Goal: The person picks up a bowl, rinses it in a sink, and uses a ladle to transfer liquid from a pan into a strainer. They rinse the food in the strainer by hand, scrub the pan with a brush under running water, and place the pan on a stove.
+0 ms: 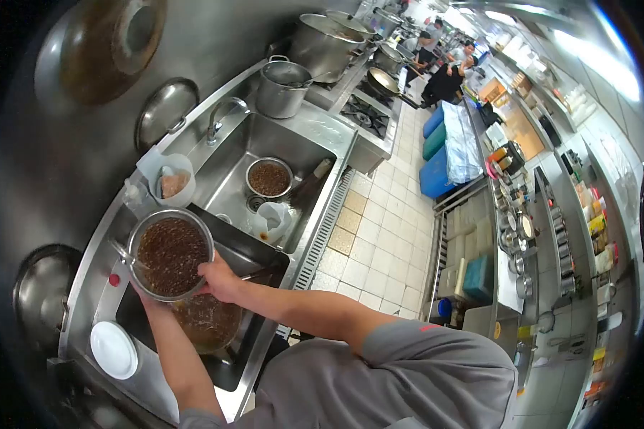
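Note:
A round metal pot [170, 256] full of small dark-brown grains or beans is held over the near sink basin. My right hand [220, 279] grips its rim on the right, thumb on top and fingers curled below. My left hand [144, 292] supports the pot from the lower left; its fingers are mostly hidden beneath. A curved metal spout or handle [122, 252] meets the pot's left rim. Below the pot, in the near basin, sits a wide vessel of brownish liquid [209, 326], partly covered by the pot and my right forearm.
The far basin holds a metal bowl of brown grains [270, 176], a white plastic jug [270, 220] and a brush-like tool [312, 182]. A white tub [173, 182], a faucet [215, 129] and a stockpot [283, 89] line the back. A white lid [114, 349] lies left. People stand down the aisle.

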Action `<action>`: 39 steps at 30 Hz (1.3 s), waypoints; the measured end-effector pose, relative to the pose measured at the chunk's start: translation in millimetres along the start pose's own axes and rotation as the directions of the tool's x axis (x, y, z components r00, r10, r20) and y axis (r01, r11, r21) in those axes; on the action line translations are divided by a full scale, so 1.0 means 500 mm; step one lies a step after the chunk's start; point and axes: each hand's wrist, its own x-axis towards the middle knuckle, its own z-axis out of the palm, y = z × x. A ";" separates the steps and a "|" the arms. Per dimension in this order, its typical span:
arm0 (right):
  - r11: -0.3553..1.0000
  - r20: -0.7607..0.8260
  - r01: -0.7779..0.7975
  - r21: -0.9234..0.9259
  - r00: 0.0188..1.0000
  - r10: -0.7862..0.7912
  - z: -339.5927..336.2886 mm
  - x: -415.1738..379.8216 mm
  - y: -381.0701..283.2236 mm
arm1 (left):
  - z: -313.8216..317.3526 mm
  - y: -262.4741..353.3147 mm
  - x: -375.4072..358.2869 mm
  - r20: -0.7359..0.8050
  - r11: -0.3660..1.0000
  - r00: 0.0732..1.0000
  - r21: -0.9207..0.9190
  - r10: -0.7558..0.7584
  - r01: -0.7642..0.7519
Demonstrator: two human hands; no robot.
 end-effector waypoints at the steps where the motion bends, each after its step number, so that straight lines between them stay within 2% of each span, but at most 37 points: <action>1: 0.999 -0.033 0.005 0.051 0.999 -0.003 0.001 -0.001 0.013 | 0.036 -0.005 0.002 -0.017 1.000 1.000 -0.001 0.011 -0.011; 2: 1.000 -0.064 -0.014 0.017 0.998 0.015 -0.047 0.047 0.049 | 0.052 0.000 0.001 0.004 1.000 1.000 -0.001 0.008 -0.008; 3: 0.998 -0.088 -0.047 -0.037 0.995 0.044 -0.052 0.029 0.027 | 0.052 0.014 -0.014 0.009 1.000 1.000 0.003 0.014 -0.014; 4: 0.997 -0.061 -0.037 -0.071 0.998 0.033 -0.085 0.050 0.042 | 0.048 0.018 -0.024 0.008 1.000 1.000 0.005 0.015 -0.015; 5: 0.997 -0.011 -0.055 -0.055 0.998 0.054 -0.092 0.034 0.030 | 0.052 0.011 -0.034 0.017 1.000 1.000 0.001 0.005 -0.005; 7: 0.992 -0.077 -0.107 -0.059 0.992 0.103 -0.073 -0.011 -0.003 | 0.063 -0.016 -0.047 0.042 1.000 0.999 -0.006 -0.027 0.027; 9: 0.990 0.020 -0.139 -0.015 0.990 0.139 -0.103 -0.022 -0.001 | 0.068 -0.045 -0.058 0.072 0.998 0.996 -0.010 -0.055 0.056; 13: 0.987 -0.012 -0.144 -0.064 0.990 0.144 -0.173 -0.044 -0.009 | 0.061 -0.080 -0.070 0.082 0.995 0.992 -0.005 -0.101 0.102; 15: 0.977 -0.025 -0.187 -0.104 0.982 0.186 -0.198 -0.061 -0.013 | 0.031 -0.068 -0.075 -0.005 0.994 0.994 0.015 -0.108 0.108; 17: 0.987 -0.008 -0.134 -0.089 0.991 0.134 -0.213 -0.075 -0.027 | -0.040 -0.065 -0.049 -0.184 0.992 0.977 0.049 -0.103 0.114; 19: 0.983 0.037 -0.130 -0.131 0.990 0.136 -0.247 -0.075 -0.041 | -0.178 -0.084 0.066 -0.385 0.985 0.914 0.066 -0.124 0.162; 20: 0.983 0.069 -0.091 -0.160 0.992 0.103 -0.263 -0.074 -0.047 | -0.187 -0.064 0.085 -0.398 0.985 0.910 0.072 -0.114 0.155; 22: 0.983 0.082 -0.108 -0.149 0.989 0.121 -0.293 -0.070 -0.058 | -0.190 -0.041 0.104 -0.361 0.920 0.916 0.271 -0.174 0.282; 23: 0.984 0.085 -0.114 -0.138 0.988 0.127 -0.300 -0.076 -0.071 | -0.194 -0.034 0.095 -0.362 0.918 0.916 0.279 -0.172 0.283; 24: 0.986 0.089 -0.107 -0.129 0.989 0.119 -0.307 -0.081 -0.084 | -0.193 -0.024 0.085 -0.325 0.967 0.943 0.208 -0.076 0.149; 25: 0.974 0.016 -0.121 -0.190 0.992 0.126 -0.296 -0.090 -0.104 | -0.189 -0.018 0.084 -0.286 0.992 0.958 0.127 0.022 0.015; 26: 0.960 -0.062 -0.133 -0.246 0.991 0.121 -0.294 -0.091 -0.121 | -0.195 -0.017 0.079 -0.271 0.999 0.962 -0.023 0.041 -0.049; 27: 0.962 -0.023 -0.096 -0.257 0.995 0.093 -0.336 -0.063 -0.110 | -0.198 -0.024 0.074 -0.250 0.979 0.967 -0.177 0.055 -0.101; 28: 0.962 0.011 -0.055 -0.266 0.998 0.061 -0.379 -0.033 -0.099 | -0.185 -0.036 0.057 -0.289 0.998 0.957 -0.039 0.039 -0.053; 29: 0.967 -0.013 -0.147 -0.207 0.989 0.148 -0.365 -0.048 -0.134 | -0.174 -0.050 0.031 -0.332 0.995 0.943 0.103 0.033 0.001; 31: 0.955 -0.018 -0.169 -0.243 0.985 0.169 -0.395 -0.034 -0.177 | -0.170 -0.074 0.000 -0.348 0.993 0.935 0.112 0.074 -0.037; 33: 0.963 0.074 -0.127 -0.240 0.986 0.148 -0.436 -0.013 -0.250 | -0.209 -0.108 -0.016 -0.498 0.976 0.847 -0.005 0.185 -0.216; 34: 0.966 0.141 -0.113 -0.233 0.979 0.149 -0.463 -0.018 -0.269 | -0.219 -0.126 -0.038 -0.543 0.983 0.822 0.041 0.173 -0.179; 35: 0.971 0.143 -0.108 -0.215 0.980 0.141 -0.493 -0.014 -0.292 | -0.229 -0.142 -0.057 -0.584 0.986 0.794 0.081 0.166 -0.147; 37: 0.976 0.134 -0.039 -0.215 0.989 0.069 -0.564 0.025 -0.364 | -0.265 -0.174 -0.090 -0.682 0.989 0.720 0.141 0.127 -0.041; 39: 0.974 0.084 -0.021 -0.226 0.996 0.041 -0.627 0.043 -0.456 | -0.260 -0.217 -0.137 -0.722 0.970 0.671 0.241 0.169 0.015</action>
